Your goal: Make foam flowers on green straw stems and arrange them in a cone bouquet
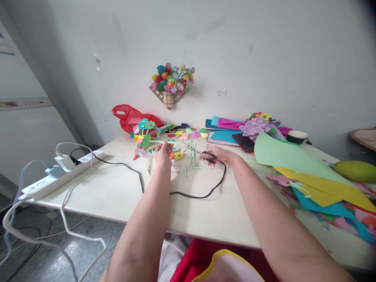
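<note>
My left hand point(163, 152) pinches a pale green strip point(155, 141) near the table's middle. At the strip's left end shows a green flower shape point(145, 141); whether the two are joined I cannot tell. In my right hand point(216, 155) are scissors point(209, 155) with dark handles, their blades pointing left toward the strip's right end. Several cut pale green strips point(192, 154) lie on the table between and below my hands. Colourful foam flowers point(178, 155) are just beyond my left hand, partly hidden by it.
A black cord point(202, 197) loops across the white table point(199, 219). On the left sits a white power strip point(63, 176) with plugs. Coloured sheets point(296, 164) and scraps pile up on the right, beside a green-yellow fruit point(355, 171). A red plastic bag point(129, 117) stands at the back.
</note>
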`<state>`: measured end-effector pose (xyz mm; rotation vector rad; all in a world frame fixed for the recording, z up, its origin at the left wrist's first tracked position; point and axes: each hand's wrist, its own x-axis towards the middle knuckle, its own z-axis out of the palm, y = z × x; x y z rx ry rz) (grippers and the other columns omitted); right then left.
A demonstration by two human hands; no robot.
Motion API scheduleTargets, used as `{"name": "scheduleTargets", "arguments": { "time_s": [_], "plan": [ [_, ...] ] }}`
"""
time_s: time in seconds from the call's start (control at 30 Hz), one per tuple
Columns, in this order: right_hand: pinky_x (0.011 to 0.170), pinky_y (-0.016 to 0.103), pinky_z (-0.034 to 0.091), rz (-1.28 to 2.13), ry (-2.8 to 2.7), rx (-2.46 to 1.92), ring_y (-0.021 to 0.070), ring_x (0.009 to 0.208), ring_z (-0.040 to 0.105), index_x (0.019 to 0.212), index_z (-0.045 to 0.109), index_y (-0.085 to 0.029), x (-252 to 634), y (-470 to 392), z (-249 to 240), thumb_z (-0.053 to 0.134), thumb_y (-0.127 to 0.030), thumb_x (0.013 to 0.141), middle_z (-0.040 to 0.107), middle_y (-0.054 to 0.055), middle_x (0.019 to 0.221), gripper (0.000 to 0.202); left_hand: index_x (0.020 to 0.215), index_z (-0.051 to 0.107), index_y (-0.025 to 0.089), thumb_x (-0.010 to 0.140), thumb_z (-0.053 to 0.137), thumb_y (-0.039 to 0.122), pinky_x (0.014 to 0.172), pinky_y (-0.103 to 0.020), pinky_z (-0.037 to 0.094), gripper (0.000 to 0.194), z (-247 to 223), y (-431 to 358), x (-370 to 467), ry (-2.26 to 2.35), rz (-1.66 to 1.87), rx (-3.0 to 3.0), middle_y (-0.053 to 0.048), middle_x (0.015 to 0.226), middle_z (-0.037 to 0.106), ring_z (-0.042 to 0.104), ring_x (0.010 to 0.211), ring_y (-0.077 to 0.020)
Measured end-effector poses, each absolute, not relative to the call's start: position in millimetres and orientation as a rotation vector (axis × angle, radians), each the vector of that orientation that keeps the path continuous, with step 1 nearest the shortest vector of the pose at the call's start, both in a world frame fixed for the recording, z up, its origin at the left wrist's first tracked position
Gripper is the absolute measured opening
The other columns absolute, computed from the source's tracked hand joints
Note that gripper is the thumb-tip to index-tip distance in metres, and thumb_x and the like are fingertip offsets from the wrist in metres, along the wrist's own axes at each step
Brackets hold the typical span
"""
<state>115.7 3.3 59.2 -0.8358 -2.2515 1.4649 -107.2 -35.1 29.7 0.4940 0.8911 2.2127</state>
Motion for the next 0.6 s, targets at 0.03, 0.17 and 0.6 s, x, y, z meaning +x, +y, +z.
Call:
{"name": "scheduleTargets", "arguments": {
  "time_s": [0.03,0.17,0.6],
  "plan": [
    [0.032,0.016,0.022,1.451,-2.259,-0.832,0.0055,0.04,0.049,0.071,0.057,-0.012,114,2,59,0.062,-0.046,0.071,0.059,0.001,0.056,0.035,0.072,0.049,0.017,0.065,0.073,0.029,0.073,-0.025,0.05,0.027,29,-35,-106,0.892,2.196,0.512,0.0,0.065,0.059,0.063,0.065,-0.0111],
    [0.034,0.017,0.028,1.387,-2.283,-0.867,0.0044,0.036,0.046,0.059,0.054,-0.013,99,-2,57,0.066,-0.046,0.068,0.059,0.0,0.052,0.037,0.071,0.051,0.017,0.065,0.072,0.027,0.074,-0.027,0.05,0.024,26,-32,-101,0.919,2.134,0.532,0.0,0.065,0.06,0.063,0.066,-0.0119],
    [0.034,0.016,0.035,1.328,-2.16,-0.917,0.0045,0.035,0.044,0.063,0.057,-0.014,77,-2,46,0.071,-0.05,0.064,0.057,-0.001,0.05,0.039,0.064,0.054,0.015,0.061,0.074,0.025,0.073,-0.028,0.051,0.022,22,-28,-90,0.979,2.053,0.573,-0.003,0.069,0.063,0.062,0.063,-0.0115]
  ]
}}
